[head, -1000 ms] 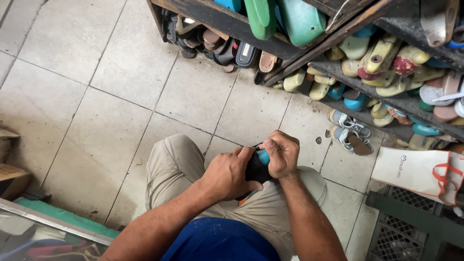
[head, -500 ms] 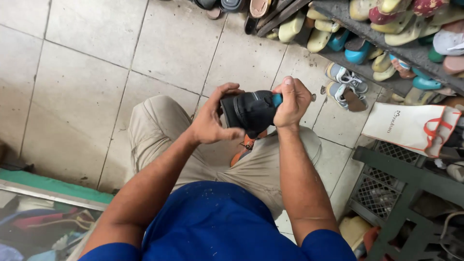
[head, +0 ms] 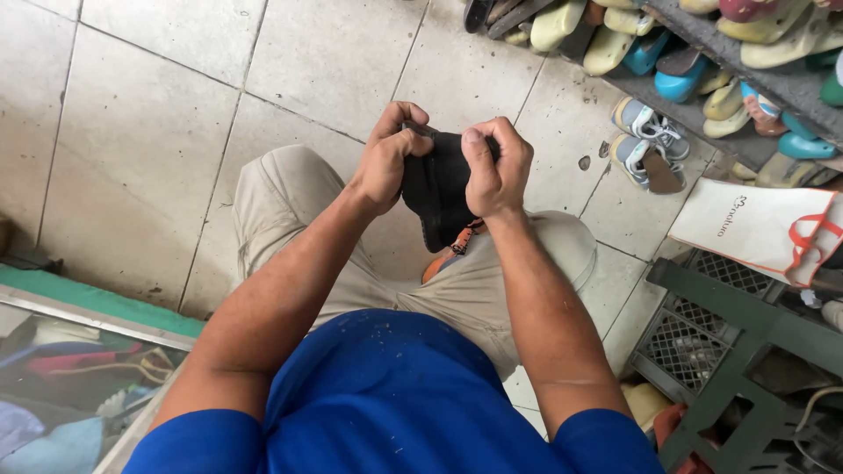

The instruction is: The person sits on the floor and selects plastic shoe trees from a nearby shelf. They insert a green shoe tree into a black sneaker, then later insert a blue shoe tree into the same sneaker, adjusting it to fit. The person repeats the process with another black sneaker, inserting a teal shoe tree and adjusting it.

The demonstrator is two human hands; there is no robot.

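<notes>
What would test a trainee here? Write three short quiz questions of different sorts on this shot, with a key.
1. True or false: both hands grip the black shoe.
2. What lies on the tiled floor right of the hands? A) a pair of grey sneakers B) a bucket C) a broom
3. Fill in: the person's shirt is ____.

Key: 1 true, the left hand and right hand both hold it. 2 A. 3 blue.

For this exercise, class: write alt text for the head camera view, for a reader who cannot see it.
Seen from above, a seated person's left hand and right hand grip a black shoe over their lap. Beyond lie a tiled floor, a rack of sandals and a pair of sneakers.
</notes>
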